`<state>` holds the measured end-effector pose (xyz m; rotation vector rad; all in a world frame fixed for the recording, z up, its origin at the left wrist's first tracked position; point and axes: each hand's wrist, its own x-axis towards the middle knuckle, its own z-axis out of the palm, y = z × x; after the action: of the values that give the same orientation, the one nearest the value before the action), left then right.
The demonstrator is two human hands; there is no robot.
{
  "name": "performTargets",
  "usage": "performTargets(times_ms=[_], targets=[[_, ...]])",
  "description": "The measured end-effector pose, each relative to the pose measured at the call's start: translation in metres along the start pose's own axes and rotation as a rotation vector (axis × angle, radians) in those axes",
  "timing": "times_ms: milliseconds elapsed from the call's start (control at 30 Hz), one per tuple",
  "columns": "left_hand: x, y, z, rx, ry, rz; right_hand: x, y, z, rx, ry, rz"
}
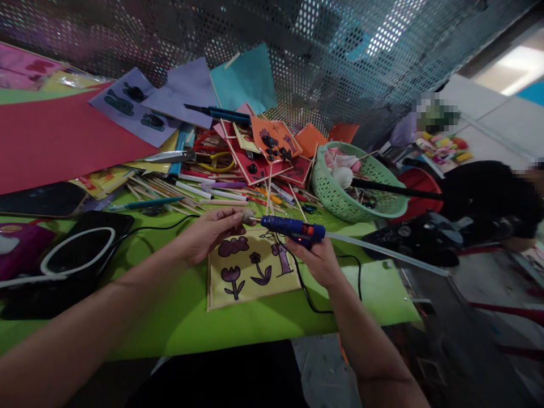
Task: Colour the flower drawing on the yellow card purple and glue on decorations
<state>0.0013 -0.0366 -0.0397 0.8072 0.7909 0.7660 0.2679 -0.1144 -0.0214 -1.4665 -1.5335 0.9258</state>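
My right hand [319,262] is wrapped round the grip of a blue glue gun [284,225], its nozzle pointing left. A long translucent glue stick [382,249] sticks out of the gun's back, and a small orange-red light glows on its side. Between the fingertips of my left hand [212,231] is a small greyish lump [247,216], right at the nozzle; its kind is unclear. Below both hands lies a yellow picture card [250,283] edged with thin sticks, showing purple flowers, a cloud and a tree.
Markers [193,188], thin wooden sticks [159,191] and coloured cards [276,141] are heaped behind. A green basket [335,195] stands to the right, near a person's dark-haired head [488,192]. Left are a black phone-like slab [96,243] and a red sheet [63,139]. The gun's cord [360,277] loops over the table.
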Motion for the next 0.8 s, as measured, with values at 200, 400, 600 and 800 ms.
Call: performTargets(times_ms=[200,400,600,800], targets=[[-0.001,0.003,0.002,0.042,-0.012,0.043,0.001,-0.004,-0.004,0.057,0.079,0.034],[-0.004,0.005,0.006,0.366,-0.059,0.111,0.005,-0.003,-0.010,0.262,0.201,0.006],[-0.011,0.005,0.016,0.994,-0.227,0.232,0.011,-0.001,-0.017,0.321,0.268,-0.100],[-0.010,-0.001,0.017,1.393,-0.337,0.399,0.011,-0.002,-0.017,0.297,0.241,-0.089]])
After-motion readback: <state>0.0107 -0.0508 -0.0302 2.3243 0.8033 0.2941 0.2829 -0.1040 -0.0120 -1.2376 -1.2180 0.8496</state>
